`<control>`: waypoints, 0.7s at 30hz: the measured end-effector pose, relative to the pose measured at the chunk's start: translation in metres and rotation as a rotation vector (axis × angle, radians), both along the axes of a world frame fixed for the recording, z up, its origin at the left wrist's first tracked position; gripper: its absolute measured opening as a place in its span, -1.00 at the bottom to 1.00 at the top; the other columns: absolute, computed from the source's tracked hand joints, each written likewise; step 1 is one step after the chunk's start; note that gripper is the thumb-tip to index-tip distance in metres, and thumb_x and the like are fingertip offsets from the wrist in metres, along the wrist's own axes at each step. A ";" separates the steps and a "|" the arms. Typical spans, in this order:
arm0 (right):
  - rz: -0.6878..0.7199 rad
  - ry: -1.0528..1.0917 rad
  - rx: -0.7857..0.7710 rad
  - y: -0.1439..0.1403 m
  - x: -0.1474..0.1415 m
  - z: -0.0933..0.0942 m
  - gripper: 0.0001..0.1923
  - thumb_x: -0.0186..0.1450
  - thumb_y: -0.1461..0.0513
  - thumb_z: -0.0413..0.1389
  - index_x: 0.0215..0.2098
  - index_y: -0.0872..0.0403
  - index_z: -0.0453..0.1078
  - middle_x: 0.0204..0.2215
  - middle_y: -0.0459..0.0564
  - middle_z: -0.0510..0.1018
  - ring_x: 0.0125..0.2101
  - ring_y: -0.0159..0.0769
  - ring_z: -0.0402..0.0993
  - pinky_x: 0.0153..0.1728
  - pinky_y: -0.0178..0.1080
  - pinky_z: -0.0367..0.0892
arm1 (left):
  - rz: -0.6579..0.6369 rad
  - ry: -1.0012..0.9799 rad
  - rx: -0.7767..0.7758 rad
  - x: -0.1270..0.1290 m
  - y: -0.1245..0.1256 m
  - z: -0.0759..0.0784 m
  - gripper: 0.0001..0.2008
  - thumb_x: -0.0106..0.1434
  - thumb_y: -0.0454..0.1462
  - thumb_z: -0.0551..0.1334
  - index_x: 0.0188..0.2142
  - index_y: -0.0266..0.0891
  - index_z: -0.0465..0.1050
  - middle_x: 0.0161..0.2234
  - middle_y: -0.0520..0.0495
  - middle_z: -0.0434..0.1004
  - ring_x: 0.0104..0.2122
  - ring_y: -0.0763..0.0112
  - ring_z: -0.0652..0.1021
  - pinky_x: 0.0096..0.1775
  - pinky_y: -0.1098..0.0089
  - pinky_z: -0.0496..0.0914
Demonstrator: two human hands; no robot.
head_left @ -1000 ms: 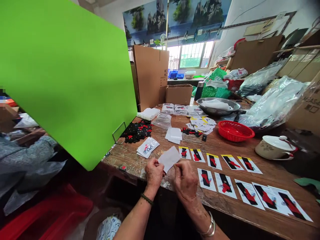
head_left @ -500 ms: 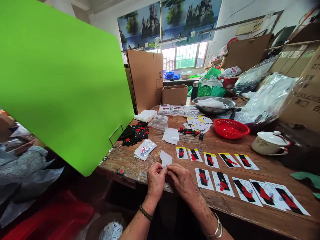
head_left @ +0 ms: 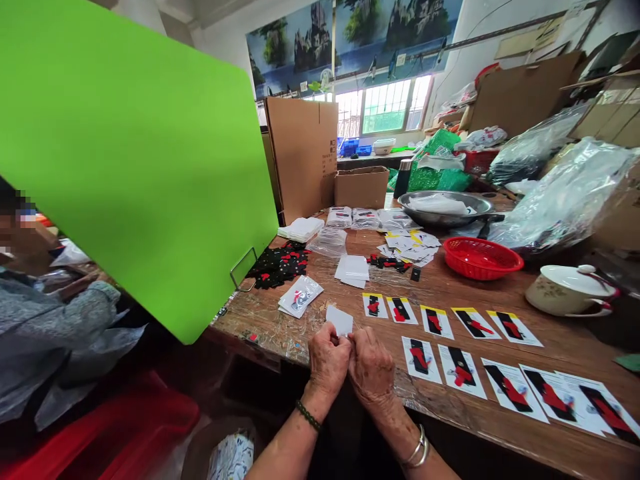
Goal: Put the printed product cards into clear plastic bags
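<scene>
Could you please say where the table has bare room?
Bare wood shows in a strip between the red basket and the upper cards, and between the lidded pot and the lower cards. It is crowded around the black pile.

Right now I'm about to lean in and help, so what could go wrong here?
The white piece might crease where the left hand and right hand pinch it. The front row of cards lies near the table's edge, so a careless brush could knock some off. At its right end, two cards overlap and might stick together.
</scene>
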State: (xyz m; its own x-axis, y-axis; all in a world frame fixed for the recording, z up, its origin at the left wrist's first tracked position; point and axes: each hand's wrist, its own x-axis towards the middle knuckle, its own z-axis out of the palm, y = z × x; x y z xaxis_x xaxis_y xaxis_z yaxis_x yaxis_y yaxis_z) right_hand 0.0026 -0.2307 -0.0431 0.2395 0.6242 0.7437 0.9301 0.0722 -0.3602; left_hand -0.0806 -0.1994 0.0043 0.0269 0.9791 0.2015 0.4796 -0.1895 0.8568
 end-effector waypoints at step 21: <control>-0.052 0.025 -0.055 0.003 0.014 -0.006 -0.79 0.34 0.33 -0.11 -0.44 0.06 0.25 -0.54 -0.04 0.39 -0.54 -0.28 0.31 -0.50 -0.27 0.06 | -0.011 0.135 0.003 0.009 0.013 -0.009 -0.78 -0.04 -0.42 0.17 -0.64 -0.16 0.13 -0.67 0.14 0.17 -0.59 0.46 0.22 -0.45 0.42 0.06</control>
